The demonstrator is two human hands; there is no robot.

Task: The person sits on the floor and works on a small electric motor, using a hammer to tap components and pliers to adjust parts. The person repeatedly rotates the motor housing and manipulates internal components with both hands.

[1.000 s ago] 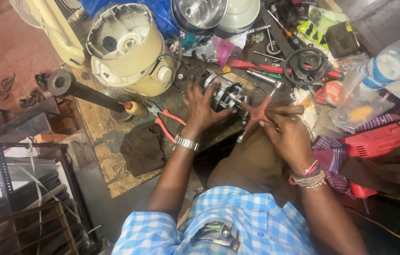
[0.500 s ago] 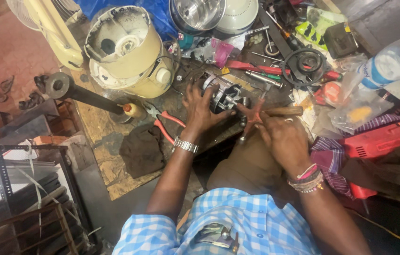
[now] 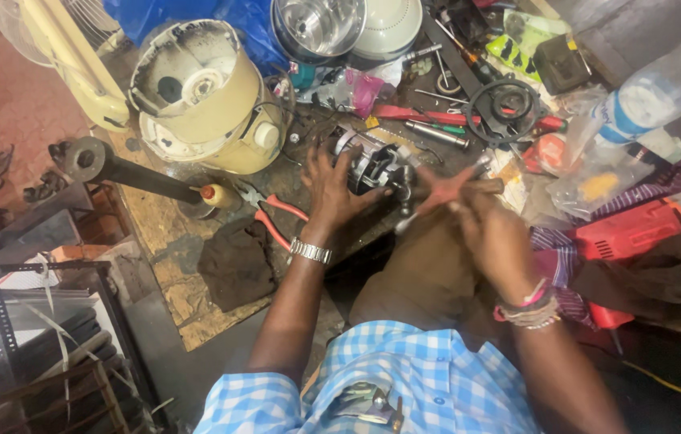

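Looking down from my head, my left hand (image 3: 332, 189) was spread over a small electric motor (image 3: 374, 167) resting on the cluttered wooden workbench (image 3: 155, 233), fingers wrapped around its left side. My right hand (image 3: 489, 229) was closed around a wooden-handled tool (image 3: 469, 186) whose tip met the motor's right side. Red-handled pliers (image 3: 272, 215) lay just left of my left wrist, a cream appliance housing (image 3: 200, 96) stood behind them, and a red power drill (image 3: 630, 229) lay to my right.
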